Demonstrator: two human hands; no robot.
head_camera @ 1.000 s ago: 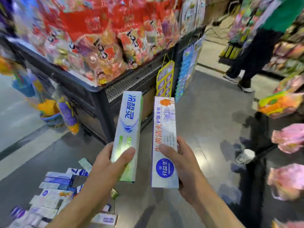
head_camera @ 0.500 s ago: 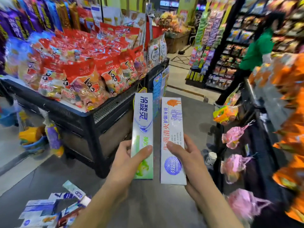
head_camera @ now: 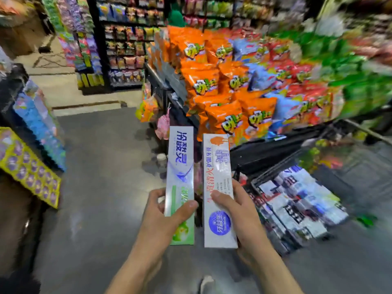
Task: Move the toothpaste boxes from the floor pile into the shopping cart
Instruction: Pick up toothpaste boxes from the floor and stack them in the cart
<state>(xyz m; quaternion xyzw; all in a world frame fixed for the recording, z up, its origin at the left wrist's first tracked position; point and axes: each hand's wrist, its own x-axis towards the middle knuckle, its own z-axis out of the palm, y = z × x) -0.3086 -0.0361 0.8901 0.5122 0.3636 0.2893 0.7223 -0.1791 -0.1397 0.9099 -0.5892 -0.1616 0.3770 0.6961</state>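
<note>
My left hand grips a white and green toothpaste box, held upright in front of me. Beside it my right hand grips a white toothpaste box with red lettering and a blue round logo. The two boxes stand side by side, almost touching. To the right and lower, the shopping cart shows its dark wire rim, with several toothpaste boxes lying inside. The floor pile is out of view.
A display bin heaped with orange snack bags stands right of centre, just behind the cart. A dark stand with hanging blue and yellow packs is at the left. Shelves line the back. Grey floor lies between.
My view has swung to the right: the red snack bin and the floor pile have left the frame, and the orange snack bin and the cart have come in. Both hands still hold their boxes.
</note>
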